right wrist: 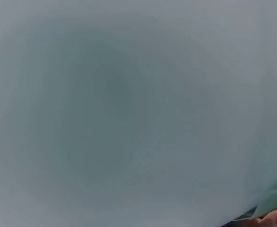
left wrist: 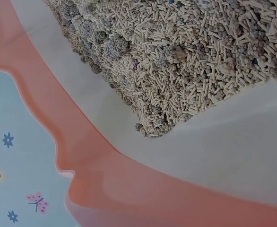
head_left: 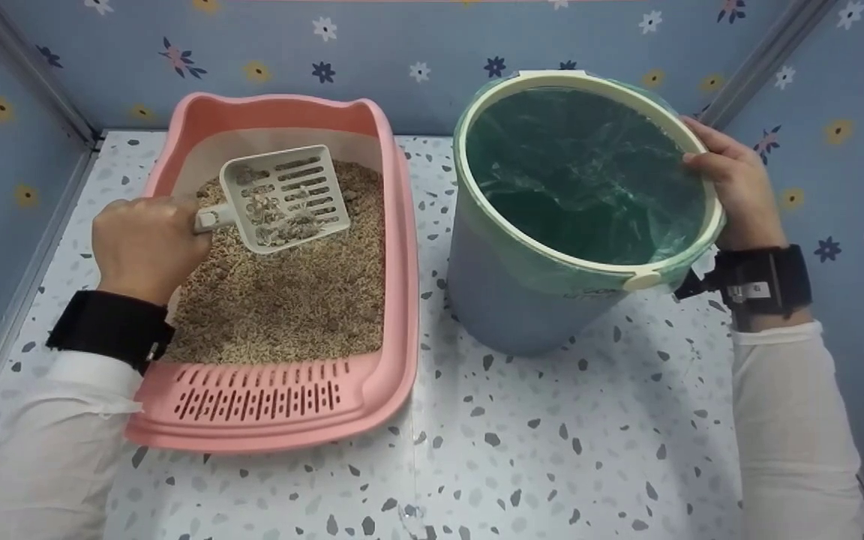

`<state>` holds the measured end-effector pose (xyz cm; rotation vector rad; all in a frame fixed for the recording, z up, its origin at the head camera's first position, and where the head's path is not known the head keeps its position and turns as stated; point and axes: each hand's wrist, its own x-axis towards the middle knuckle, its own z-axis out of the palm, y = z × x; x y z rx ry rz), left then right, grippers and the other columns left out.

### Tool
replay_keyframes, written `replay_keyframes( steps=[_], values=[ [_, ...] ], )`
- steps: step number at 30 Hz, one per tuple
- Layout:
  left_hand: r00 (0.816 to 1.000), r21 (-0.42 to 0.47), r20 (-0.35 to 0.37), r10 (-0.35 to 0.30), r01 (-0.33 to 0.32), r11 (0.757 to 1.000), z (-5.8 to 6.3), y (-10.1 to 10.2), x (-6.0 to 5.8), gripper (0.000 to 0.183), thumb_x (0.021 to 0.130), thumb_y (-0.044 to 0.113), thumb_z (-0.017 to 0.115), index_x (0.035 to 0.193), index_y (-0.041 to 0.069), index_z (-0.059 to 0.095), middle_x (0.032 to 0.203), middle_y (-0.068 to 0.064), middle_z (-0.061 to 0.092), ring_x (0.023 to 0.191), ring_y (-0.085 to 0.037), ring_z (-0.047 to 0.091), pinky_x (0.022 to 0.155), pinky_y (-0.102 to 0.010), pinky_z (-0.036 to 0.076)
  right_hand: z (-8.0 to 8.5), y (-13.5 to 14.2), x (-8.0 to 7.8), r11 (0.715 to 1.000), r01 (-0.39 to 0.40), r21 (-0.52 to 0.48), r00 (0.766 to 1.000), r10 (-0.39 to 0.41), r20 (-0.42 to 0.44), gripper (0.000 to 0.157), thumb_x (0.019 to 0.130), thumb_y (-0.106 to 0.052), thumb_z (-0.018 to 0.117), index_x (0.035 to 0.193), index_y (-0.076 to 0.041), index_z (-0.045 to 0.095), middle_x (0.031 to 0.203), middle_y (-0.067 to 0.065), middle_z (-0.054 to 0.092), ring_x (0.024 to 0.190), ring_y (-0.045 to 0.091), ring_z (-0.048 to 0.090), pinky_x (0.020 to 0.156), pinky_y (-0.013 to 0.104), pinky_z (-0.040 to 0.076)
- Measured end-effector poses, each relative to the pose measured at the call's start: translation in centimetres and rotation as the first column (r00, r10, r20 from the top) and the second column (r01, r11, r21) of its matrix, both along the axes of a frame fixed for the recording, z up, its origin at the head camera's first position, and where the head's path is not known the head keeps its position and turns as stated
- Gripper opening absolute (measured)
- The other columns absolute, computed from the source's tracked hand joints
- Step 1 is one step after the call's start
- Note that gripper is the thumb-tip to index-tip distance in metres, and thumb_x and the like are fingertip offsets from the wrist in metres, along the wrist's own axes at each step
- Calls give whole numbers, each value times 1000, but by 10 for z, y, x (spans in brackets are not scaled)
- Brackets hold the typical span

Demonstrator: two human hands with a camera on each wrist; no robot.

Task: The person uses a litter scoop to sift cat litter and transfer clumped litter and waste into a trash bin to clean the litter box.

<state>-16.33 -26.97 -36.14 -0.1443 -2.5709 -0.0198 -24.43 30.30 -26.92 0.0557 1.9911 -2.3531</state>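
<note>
In the head view my left hand [head_left: 148, 244] grips the handle of a pale slotted litter scoop [head_left: 310, 196]. Clumps and bits of litter lie in the scoop, which is held above a pink litter box [head_left: 402, 300]. Tan pellet litter [head_left: 289, 307] covers the box floor; the left wrist view shows pellets with greyish clumps [left wrist: 117, 47]. My right hand [head_left: 747, 184] holds the rim of a trash bin [head_left: 529, 307], thumb over the edge. The bin leans toward me, lined with a green plastic bag [head_left: 589, 180]. Its blurred wall fills most of the right wrist view.
A speckled white surface [head_left: 522, 450] lies under the box and bin. Flower-patterned blue panels [head_left: 417, 45] stand behind and at both sides. The litter box has a slotted front step [head_left: 259, 394]. A gap separates box and bin.
</note>
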Motion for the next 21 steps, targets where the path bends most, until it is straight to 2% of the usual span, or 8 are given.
replay_keyframes(
  steps=[4, 7, 9, 13, 19, 21],
  values=[
    [1000, 8, 18, 11, -11, 1000, 2, 1, 1, 23, 76, 8, 53, 56, 8, 40, 43, -5, 38, 41, -26, 37, 41, -36, 27, -1, 1, 0, 1000, -7, 6, 1000, 7, -10, 51, 88, 2, 57, 137, -9, 48, 145, 11, 40, 113, 18, 57, 85, 23, 50],
    [994, 33, 100, 47, -51, 998, 5, 2, 3, 24, 77, 12, 54, 58, 9, 40, 45, -5, 38, 42, -26, 37, 40, -36, 24, -1, 2, -1, 1000, -17, 7, 1000, 17, -22, 51, 89, 2, 56, 138, -8, 47, 147, 10, 38, 116, 18, 56, 85, 22, 50],
    [980, 65, 185, 72, -86, 994, 8, 3, 3, 25, 79, 15, 53, 58, 10, 40, 47, -5, 38, 44, -26, 38, 40, -36, 23, -2, 2, -1, 1000, -21, 11, 999, 21, -27, 51, 89, 2, 56, 138, -8, 46, 147, 10, 38, 117, 19, 55, 85, 21, 50],
    [926, 137, 365, 94, -153, 979, 16, 4, 5, 29, 84, 24, 52, 59, 12, 43, 50, -5, 39, 48, -25, 39, 43, -36, 24, -2, 2, -1, 1000, -12, 18, 1000, 13, -25, 50, 88, 1, 57, 137, -9, 48, 144, 13, 40, 117, 20, 55, 85, 23, 50],
    [841, 239, 539, 45, -204, 949, 25, 4, 7, 25, 83, 26, 52, 63, 12, 49, 58, -4, 42, 51, -23, 38, 44, -37, 28, -2, 1, -2, 1000, -7, 0, 1000, 7, -19, 50, 87, 2, 58, 135, -8, 50, 139, 12, 46, 114, 20, 58, 85, 25, 50],
    [804, 260, 594, 16, -211, 942, 28, 3, 7, 24, 82, 28, 53, 65, 12, 49, 60, -4, 45, 51, -22, 39, 43, -37, 29, -1, 1, -2, 1000, -5, -1, 1000, 5, -18, 50, 87, 3, 58, 135, -8, 51, 138, 12, 47, 112, 20, 59, 85, 25, 50]
  ],
)
